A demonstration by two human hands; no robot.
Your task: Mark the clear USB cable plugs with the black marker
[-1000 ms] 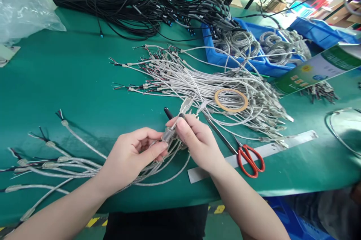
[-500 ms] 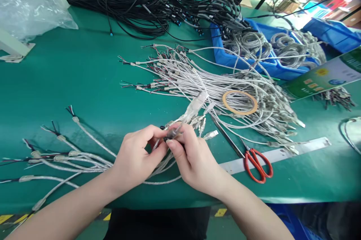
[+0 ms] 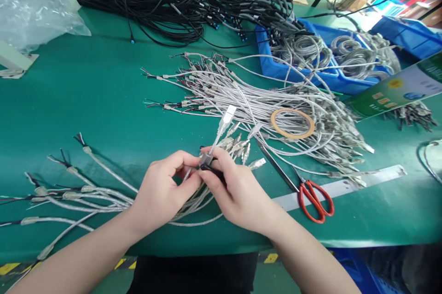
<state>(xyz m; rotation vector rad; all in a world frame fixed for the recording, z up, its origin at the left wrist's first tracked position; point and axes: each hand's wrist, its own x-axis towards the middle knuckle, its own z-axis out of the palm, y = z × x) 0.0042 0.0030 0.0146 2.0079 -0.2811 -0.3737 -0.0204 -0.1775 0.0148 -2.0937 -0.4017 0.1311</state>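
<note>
A clear USB cable (image 3: 217, 139) is between my hands, its plug (image 3: 226, 118) pointing up and away. My left hand (image 3: 169, 192) pinches the cable with thumb and forefinger. My right hand (image 3: 236, 188) is closed on the same cable just beside a greyish lump (image 3: 206, 159) on it. A small black piece (image 3: 207, 167) shows at the right fingertips; its kind and most of it are hidden. Below and behind the hands lies a bunch of similar cables, with USB plugs (image 3: 257, 163) to the right and stripped wire ends (image 3: 64, 159) to the left.
Red-handled scissors (image 3: 316, 202) lie across a steel ruler (image 3: 376, 177) on the right. Beyond is a pile of grey cables (image 3: 238, 96) with a tape ring (image 3: 272, 123) on it. Black cables (image 3: 155, 13), blue bins (image 3: 265, 61) and a plastic bag (image 3: 37, 3) stand farther back.
The held USB plug has swung upright and slightly left, and it now shows sharply instead of blurred. Both hands stay close together, and more of the black piece shows.
</note>
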